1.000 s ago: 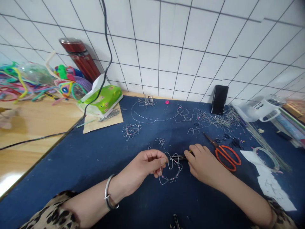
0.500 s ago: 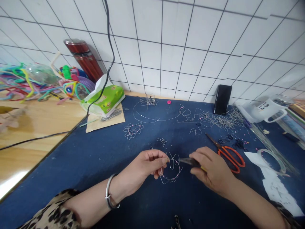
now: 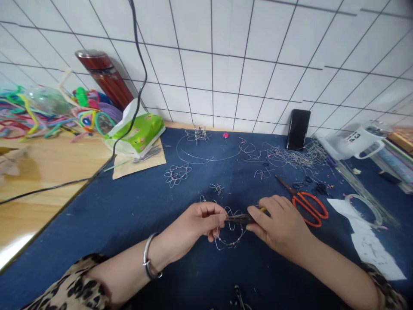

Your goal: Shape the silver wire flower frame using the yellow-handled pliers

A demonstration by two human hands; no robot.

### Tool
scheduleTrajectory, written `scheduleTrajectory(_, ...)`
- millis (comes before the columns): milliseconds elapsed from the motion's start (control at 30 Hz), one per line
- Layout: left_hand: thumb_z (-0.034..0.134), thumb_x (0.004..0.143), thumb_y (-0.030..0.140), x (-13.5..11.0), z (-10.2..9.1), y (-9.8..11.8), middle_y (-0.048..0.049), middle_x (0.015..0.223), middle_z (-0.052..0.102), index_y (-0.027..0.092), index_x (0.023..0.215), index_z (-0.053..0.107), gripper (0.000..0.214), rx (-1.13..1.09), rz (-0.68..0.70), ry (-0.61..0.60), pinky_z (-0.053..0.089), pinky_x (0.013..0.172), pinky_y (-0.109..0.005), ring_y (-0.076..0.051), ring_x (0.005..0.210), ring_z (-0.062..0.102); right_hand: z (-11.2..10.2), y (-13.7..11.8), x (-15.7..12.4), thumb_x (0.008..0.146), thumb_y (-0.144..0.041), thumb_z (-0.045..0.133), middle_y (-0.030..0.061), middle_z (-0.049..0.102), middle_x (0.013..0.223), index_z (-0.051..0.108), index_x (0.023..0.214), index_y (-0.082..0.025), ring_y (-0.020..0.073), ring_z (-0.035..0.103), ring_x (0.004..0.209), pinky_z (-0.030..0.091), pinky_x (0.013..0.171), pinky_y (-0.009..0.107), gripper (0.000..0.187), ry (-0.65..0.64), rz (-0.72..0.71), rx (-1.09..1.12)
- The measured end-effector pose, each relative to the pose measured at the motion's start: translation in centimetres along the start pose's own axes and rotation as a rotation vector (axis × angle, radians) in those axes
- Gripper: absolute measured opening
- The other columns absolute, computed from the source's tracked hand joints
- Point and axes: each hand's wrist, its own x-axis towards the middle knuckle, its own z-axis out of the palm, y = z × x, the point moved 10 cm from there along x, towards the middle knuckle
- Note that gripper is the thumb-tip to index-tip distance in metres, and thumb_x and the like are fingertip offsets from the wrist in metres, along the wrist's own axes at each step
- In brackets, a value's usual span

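The pliers (image 3: pixel 238 218) have moved left, lengthwise across the wire ring (image 3: pixel 233 243), above the desk (image 3: pixel 190 275) towards its near edge; our closer left hand (image 3: pixel 198 220) pinches the ring's left side, our right hand (image 3: pixel 278 220) clasps the pliers.

Readable txt: nos. only, 1 spot. White mug (image 3: pixel 363 144), R side of counter (image 3: pixel 325 254) nr tiled wall, has "13" w/ "14" below it, on 2 lines. Digits blk on wht, approx. same ht., lower no. set a bit L of upper. Both sit on mug's L part as seen; handle's on opp. side, to R. Nos. tilted w/ the view but legible. Stacked books (image 3: pixel 395 161) at far R edge: any print too blurred to read. Grn tissue pack (image 3: pixel 138 134), L side: small printed motifs, any wording too small to make out.
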Motion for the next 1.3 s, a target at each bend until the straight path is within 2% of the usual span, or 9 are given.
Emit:
scheduleTrajectory(233,0.058,0.078,0.023,0.1,0.0,0.1,0.0004,0.065,0.056,0.013,0.077,0.06,0.011,0.017,0.016,0.001,0.04,0.053,-0.021,-0.007,0.051,0.047,-0.4,0.2,0.0,0.085,-0.04,0.048,0.0089,0.053,0.086,0.057,0.102,-0.02,0.0204,0.045,0.079,0.034,0.068,0.034,0.028,0.026,0.013,-0.028)
scheduleTrajectory(567,0.058,0.078,0.022,0.0,0.3,0.5,0.0027,0.063,0.051,0.014,0.079,0.061,0.009,0.144,0.062,-0.008,0.037,0.055,-0.022,-0.008,0.053,0.043,-0.1,0.3,0.0,0.085,-0.04,0.046,0.0093,0.053,0.088,0.057,0.102,-0.021,0.0209,0.044,0.08,0.034,0.069,0.035,0.028,-0.046,0.037,0.008)
scheduleTrajectory(867,0.055,0.079,0.023,-0.3,0.8,1.0,0.0031,0.065,0.049,0.015,0.08,0.059,0.009,0.222,0.08,-0.034,0.037,0.055,-0.022,-0.009,0.055,0.043,-0.9,-0.2,-0.1,0.084,-0.038,0.049,0.0092,0.054,0.089,0.058,0.101,-0.021,0.021,0.045,0.081,0.035,0.071,0.036,0.026,0.038,-0.036,0.021)
scheduleTrajectory(1133,0.048,0.084,0.025,-0.5,1.2,1.6,0.0039,0.063,0.044,0.016,0.082,0.056,0.012,0.377,0.129,-0.06,0.035,0.055,-0.023,-0.009,0.055,0.04,-1.6,-0.8,-0.2,0.082,-0.035,0.053,0.0096,0.055,0.089,0.057,0.103,-0.02,0.0233,0.047,0.084,0.037,0.072,0.038,0.026,0.082,-0.106,-0.102)
scheduleTrajectory(1300,0.047,0.085,0.025,-0.7,1.4,1.9,0.0035,0.064,0.044,0.016,0.082,0.055,0.013,0.416,0.144,-0.071,0.035,0.055,-0.023,-0.01,0.057,0.041,-2.4,-1.2,-0.6,0.081,-0.032,0.056,0.0084,0.056,0.09,0.056,0.105,-0.022,0.0231,0.048,0.085,0.038,0.073,0.038,0.026,0.152,-0.165,-0.203)
